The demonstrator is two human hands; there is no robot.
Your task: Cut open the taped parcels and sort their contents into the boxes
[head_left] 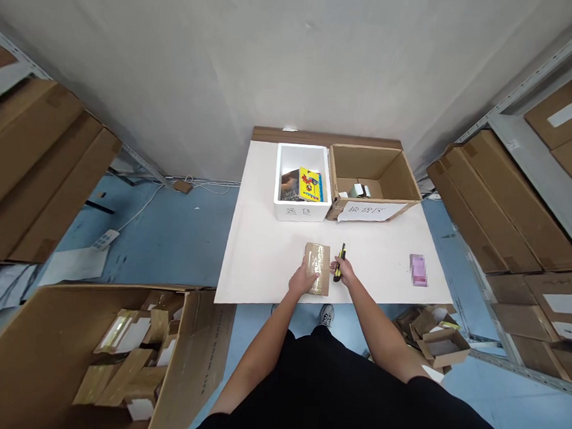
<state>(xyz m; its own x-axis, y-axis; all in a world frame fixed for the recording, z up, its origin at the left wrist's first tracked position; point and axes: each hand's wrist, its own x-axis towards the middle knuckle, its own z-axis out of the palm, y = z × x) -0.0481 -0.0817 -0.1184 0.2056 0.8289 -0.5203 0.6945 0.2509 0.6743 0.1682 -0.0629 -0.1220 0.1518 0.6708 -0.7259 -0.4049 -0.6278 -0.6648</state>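
Note:
A small cardboard parcel (pixel 318 264) wrapped in shiny clear tape lies near the front edge of the white tabletop. My left hand (pixel 302 281) grips its left side and lower edge. In my right hand (pixel 345 271), just right of the parcel, is a black and yellow utility knife (pixel 340 261), its upper end pointing away from me. Whether the blade is out is too small to tell. Behind the parcel stands a white foam box (pixel 302 212) with books inside, the top one a yellow book (pixel 310 184). Beside it is an open cardboard box (pixel 410 190) holding a small white box (pixel 360 191).
A pixelated pinkish item (pixel 418 271) lies at the table's right. On the floor at left, a large carton (pixel 203 346) holds several taped parcels (pixel 129 354). Opened small boxes (pixel 438 343) are heaped at the right. Shelves with cartons (pixel 492 203) flank both sides.

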